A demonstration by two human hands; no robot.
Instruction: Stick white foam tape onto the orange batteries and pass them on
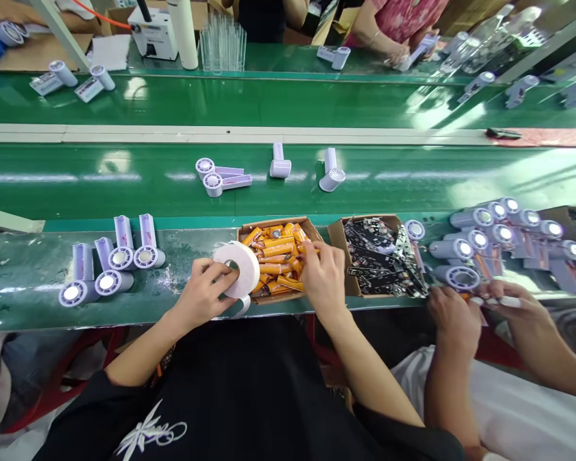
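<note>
At twelve o'clock from you: carton (281,298) of orange cells (276,251), well stocked, plenty left. Right hand (324,275) at carton's three-o'clock edge; can't tell grip. Left hand (204,288) clamped on white tape roll (248,266). Nine o'clock: four fan bodies (121,258), handles open, apparently unfinished.

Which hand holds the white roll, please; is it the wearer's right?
No, the wearer's left hand holds the white roll.

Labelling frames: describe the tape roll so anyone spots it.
On the near green bench, find the cardboard box of orange cylindrical cells. At its left edge, the wearer's left hand holds the tape roll: a flat white ring with a loose end curling below, unlike the cells beside it.
</note>
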